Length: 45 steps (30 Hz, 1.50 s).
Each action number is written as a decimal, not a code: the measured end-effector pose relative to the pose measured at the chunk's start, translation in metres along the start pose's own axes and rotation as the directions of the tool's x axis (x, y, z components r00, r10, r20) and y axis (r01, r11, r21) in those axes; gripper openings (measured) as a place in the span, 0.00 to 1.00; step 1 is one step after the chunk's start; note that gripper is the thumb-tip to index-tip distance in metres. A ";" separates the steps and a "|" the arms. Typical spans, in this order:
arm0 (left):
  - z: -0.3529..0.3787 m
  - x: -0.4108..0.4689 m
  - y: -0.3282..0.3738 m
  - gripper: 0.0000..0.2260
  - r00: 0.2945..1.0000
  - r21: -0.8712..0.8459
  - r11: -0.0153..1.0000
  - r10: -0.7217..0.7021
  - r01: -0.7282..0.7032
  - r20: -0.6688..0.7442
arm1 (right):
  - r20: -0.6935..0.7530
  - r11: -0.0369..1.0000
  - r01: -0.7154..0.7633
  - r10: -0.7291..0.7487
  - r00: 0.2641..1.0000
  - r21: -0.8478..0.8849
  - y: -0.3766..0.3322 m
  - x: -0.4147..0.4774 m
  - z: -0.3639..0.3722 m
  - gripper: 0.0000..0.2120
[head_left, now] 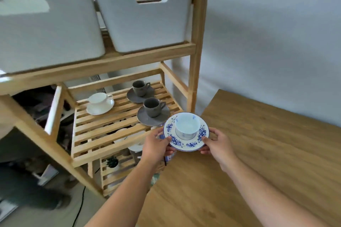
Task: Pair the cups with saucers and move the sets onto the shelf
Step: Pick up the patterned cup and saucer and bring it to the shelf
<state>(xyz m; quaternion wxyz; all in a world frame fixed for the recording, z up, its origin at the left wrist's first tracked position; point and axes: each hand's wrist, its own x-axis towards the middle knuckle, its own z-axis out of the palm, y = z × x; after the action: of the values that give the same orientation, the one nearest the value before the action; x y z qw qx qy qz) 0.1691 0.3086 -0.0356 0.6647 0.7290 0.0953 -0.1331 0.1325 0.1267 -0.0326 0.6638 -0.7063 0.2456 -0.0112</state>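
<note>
A blue-flowered white saucer [186,143] carries a matching white cup [187,125]. My left hand [158,145] grips the saucer's left rim and my right hand [215,143] its right rim, holding the set in the air at the table's left corner, just right of the wooden shelf [114,129]. On the slatted middle shelf stand two grey cups on grey saucers [141,88] [153,108] and a white cup on a white saucer [100,101].
Two white bins [144,18] [46,27] fill the top shelf. The wooden table [249,162] lies at the right, against a grey wall. Lower shelves hold white dishes [135,147] and a small plant [112,162]. A black cable [80,206] runs along the floor.
</note>
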 end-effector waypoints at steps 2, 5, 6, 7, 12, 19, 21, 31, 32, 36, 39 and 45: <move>-0.033 0.002 -0.003 0.18 0.997 -0.010 1.000 -0.024 0.023 -0.075 | 0.060 1.000 -0.004 0.006 0.998 -0.030 -0.004 0.002 0.035 0.17; -0.083 0.006 -0.008 0.18 0.983 -0.018 0.998 -0.065 0.063 -0.170 | 0.151 0.996 0.012 0.001 0.988 -0.088 -0.011 0.004 0.090 0.15; -0.099 0.009 -0.010 0.19 0.976 -0.026 0.997 -0.079 0.076 -0.200 | 0.177 0.995 0.013 0.005 0.984 -0.101 -0.012 0.006 0.108 0.15; -0.112 0.012 -0.013 0.19 0.969 -0.037 0.996 -0.091 0.085 -0.228 | 0.194 0.993 0.012 0.010 0.981 -0.116 -0.015 0.007 0.122 0.15; -0.174 0.032 -0.027 0.23 0.930 -0.069 0.990 -0.136 0.120 -0.340 | 0.276 0.970 0.051 0.017 0.961 -0.238 -0.015 0.022 0.198 0.16; -0.218 0.065 -0.040 0.18 0.892 -0.081 0.986 -0.168 0.147 -0.420 | 0.352 0.958 0.051 0.054 0.934 -0.282 -0.013 0.048 0.259 0.16; -0.223 0.073 -0.043 0.18 0.885 -0.079 0.983 -0.186 0.168 -0.427 | 0.360 0.954 0.047 0.065 0.931 -0.296 -0.011 0.056 0.268 0.16; -0.231 0.101 -0.054 0.19 0.858 -0.108 0.971 -0.238 0.212 -0.456 | 0.347 0.936 0.044 0.086 0.934 -0.350 0.001 0.080 0.291 0.18; -0.231 0.102 -0.055 0.19 0.851 -0.109 0.971 -0.238 0.212 -0.468 | 0.349 0.936 0.040 0.090 0.933 -0.349 0.002 0.081 0.292 0.18; -0.233 0.106 -0.058 0.19 0.836 -0.107 0.971 -0.238 0.213 -0.494 | 0.346 0.934 0.033 0.098 0.933 -0.355 0.005 0.085 0.297 0.18; -0.233 0.107 -0.059 0.19 0.833 -0.092 0.972 -0.233 0.216 -0.502 | 0.348 0.930 0.030 0.107 0.932 -0.366 0.004 0.086 0.299 0.19; -0.234 0.107 -0.059 0.18 0.832 -0.090 0.974 -0.223 0.206 -0.507 | 0.356 0.925 0.034 0.112 0.928 -0.379 0.003 0.086 0.300 0.20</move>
<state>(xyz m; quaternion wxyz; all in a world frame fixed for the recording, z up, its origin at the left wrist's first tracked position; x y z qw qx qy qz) 0.2673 0.5433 -0.1066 0.6072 0.7120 0.3525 -0.0058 0.3095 0.3756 -0.0977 0.5495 -0.8051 0.1274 0.1835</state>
